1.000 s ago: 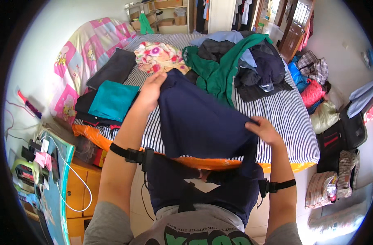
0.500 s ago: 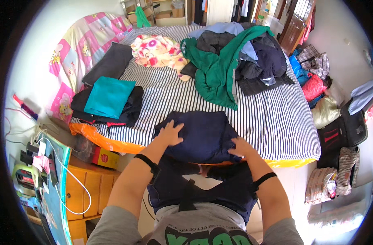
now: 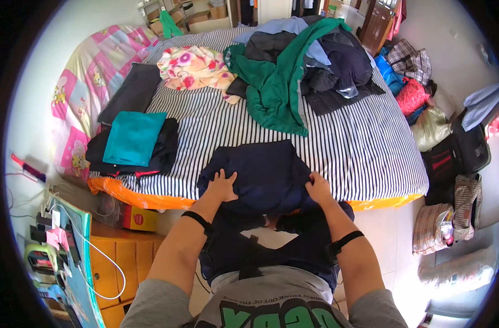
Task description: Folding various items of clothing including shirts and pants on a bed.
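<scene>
A navy blue garment (image 3: 257,172), folded into a rough block, lies at the near edge of the bed in front of me. My left hand (image 3: 223,187) rests flat on its left side with the fingers spread. At its right edge, my right hand (image 3: 318,189) pinches the fabric, the fingers bent and drawn together. Left of the garment, a folded teal cloth (image 3: 134,138) sits on top of folded black clothes (image 3: 170,147). Farther back on the bed, a green garment (image 3: 279,90) sprawls across a heap of dark and light blue clothes (image 3: 345,57).
The striped bed (image 3: 348,147) spans the middle. A floral cloth (image 3: 192,68) and a dark grey folded piece (image 3: 132,93) lie toward its far left. Bags (image 3: 432,227) line the floor at right. A wooden drawer cabinet (image 3: 121,259) stands at the lower left.
My right hand's fingers have gone from spread on the garment's right edge to closed on it. My left hand has slid slightly toward me. The whole view has shifted a little.
</scene>
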A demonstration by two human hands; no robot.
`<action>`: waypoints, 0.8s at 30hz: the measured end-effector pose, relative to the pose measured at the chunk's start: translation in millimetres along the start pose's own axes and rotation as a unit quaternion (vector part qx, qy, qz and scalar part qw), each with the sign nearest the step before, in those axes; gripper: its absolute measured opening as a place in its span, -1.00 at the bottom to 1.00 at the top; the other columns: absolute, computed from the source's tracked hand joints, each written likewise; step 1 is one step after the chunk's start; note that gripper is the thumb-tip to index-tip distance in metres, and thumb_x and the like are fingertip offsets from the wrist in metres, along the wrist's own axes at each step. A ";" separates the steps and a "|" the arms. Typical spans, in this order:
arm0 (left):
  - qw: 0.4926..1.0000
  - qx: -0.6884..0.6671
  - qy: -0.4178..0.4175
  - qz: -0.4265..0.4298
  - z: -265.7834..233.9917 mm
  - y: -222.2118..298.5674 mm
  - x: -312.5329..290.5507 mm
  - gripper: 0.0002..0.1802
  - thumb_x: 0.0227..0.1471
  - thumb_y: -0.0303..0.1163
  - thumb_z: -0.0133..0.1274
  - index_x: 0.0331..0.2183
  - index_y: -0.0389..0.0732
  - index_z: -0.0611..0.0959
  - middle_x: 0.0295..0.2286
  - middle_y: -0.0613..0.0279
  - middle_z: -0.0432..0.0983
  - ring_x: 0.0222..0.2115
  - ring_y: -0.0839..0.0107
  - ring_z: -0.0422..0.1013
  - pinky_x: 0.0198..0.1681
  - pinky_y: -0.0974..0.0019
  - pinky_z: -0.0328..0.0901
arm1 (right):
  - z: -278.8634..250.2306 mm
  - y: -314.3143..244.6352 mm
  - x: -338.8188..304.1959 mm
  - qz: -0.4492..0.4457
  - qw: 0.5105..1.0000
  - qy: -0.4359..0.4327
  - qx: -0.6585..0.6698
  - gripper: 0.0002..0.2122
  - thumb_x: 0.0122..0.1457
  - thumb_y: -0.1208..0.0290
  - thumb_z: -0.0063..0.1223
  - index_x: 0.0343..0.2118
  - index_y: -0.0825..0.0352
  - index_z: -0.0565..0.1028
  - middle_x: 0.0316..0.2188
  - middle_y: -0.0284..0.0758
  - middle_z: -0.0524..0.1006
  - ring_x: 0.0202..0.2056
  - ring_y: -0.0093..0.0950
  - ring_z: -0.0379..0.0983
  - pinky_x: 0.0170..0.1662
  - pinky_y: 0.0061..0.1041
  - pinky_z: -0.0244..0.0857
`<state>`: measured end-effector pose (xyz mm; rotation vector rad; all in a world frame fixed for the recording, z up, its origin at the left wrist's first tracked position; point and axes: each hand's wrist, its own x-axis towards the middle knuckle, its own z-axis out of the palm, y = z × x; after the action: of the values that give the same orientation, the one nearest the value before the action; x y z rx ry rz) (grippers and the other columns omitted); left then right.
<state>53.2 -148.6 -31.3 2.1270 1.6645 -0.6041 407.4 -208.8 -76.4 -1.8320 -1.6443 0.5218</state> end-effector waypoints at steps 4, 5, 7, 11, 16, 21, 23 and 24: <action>0.972 -0.167 0.107 0.122 -9.3 11.6 2.7 -0.02 -0.10 -0.07 0.22 0.25 -0.16 0.13 0.09 -0.27 0.23 0.13 -0.06 0.19 0.14 0.03 0.17 | -20.7 -20.1 17.6 0.020 0.984 -0.040 0.171 -0.78 0.07 0.44 -0.01 -0.24 0.42 0.39 -0.46 -0.08 0.48 -0.38 -0.19 0.49 -0.37 -0.28 0.35; 0.956 -0.195 0.135 0.174 -21.3 25.0 -5.8 -0.06 -0.08 -0.10 0.22 0.22 -0.23 0.17 0.01 -0.24 0.31 0.09 -0.01 0.25 0.12 0.06 0.19 | -27.7 -38.2 18.5 0.020 0.984 -0.042 0.172 -0.78 0.07 0.44 -0.01 -0.24 0.42 0.39 -0.46 -0.08 0.48 -0.38 -0.19 0.49 -0.37 -0.28 0.35; 0.915 -0.298 0.110 0.248 -57.9 65.7 -29.2 -0.11 -0.07 -0.13 0.24 0.19 -0.30 0.23 -0.07 -0.20 0.40 0.01 0.08 0.34 0.06 0.15 0.24 | -52.6 -89.2 17.6 0.129 0.942 -0.119 0.287 -0.76 0.10 0.43 0.00 -0.19 0.42 0.40 -0.47 -0.22 0.46 -0.41 -0.43 0.46 -0.44 -0.42 0.34; 0.776 -0.369 0.249 0.447 -73.1 122.2 -44.3 -0.30 -0.08 -0.26 0.25 0.05 -0.34 0.38 -0.23 -0.12 0.51 -0.24 0.11 0.51 -0.17 0.25 0.37 | -66.2 -140.6 17.0 0.153 0.817 -0.167 0.530 -0.80 0.18 0.38 0.02 -0.27 0.42 0.40 -0.43 -0.33 0.44 -0.42 -0.61 0.41 -0.47 -0.60 0.35; 0.829 -0.380 0.237 0.335 -96.2 115.8 -54.3 -0.54 -0.11 -0.54 0.04 -0.08 -0.37 0.45 -0.36 -0.05 0.53 -0.30 0.22 0.50 -0.19 0.26 0.35 | -93.7 -173.6 18.5 0.009 0.859 -0.163 0.484 -0.87 0.15 0.47 0.10 -0.29 0.37 0.43 -0.43 -0.40 0.46 -0.34 -0.56 0.44 -0.27 -0.57 0.37; 0.817 -0.381 0.142 0.408 -137.5 103.7 -82.8 -0.56 -0.20 -0.71 -0.15 -0.16 -0.38 0.52 -0.38 -0.04 0.52 -0.33 0.25 0.48 -0.20 0.33 0.32 | -111.1 -159.9 24.0 -0.127 0.915 -0.119 0.364 -0.32 0.00 0.47 0.20 0.21 0.26 0.16 -0.01 -0.23 0.36 0.04 -0.41 0.27 0.05 -0.46 0.21; 0.814 -0.372 0.154 0.418 -153.0 103.2 -99.6 -0.55 -0.20 -0.70 -0.16 -0.16 -0.36 0.53 -0.37 -0.04 0.53 -0.31 0.28 0.48 -0.18 0.32 0.32 | -126.6 -179.8 17.0 -0.054 0.886 -0.245 0.389 -0.31 0.00 0.38 0.24 0.21 0.32 0.18 -0.07 -0.23 0.42 -0.02 -0.44 0.33 0.06 -0.51 0.19; 0.798 -0.365 0.177 0.446 -158.5 104.0 -104.3 -0.55 -0.21 -0.70 -0.15 -0.17 -0.35 0.54 -0.37 -0.05 0.53 -0.31 0.25 0.49 -0.18 0.31 0.32 | -118.3 -177.6 15.6 -0.068 0.889 -0.212 0.401 -0.41 0.01 0.34 0.27 0.11 0.41 0.33 -0.22 -0.26 0.50 -0.15 -0.48 0.40 -0.02 -0.53 0.25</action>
<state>149.0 -172.8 161.2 2.1018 0.6173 0.6567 355.9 -208.2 131.2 -1.0167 -1.4605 1.3716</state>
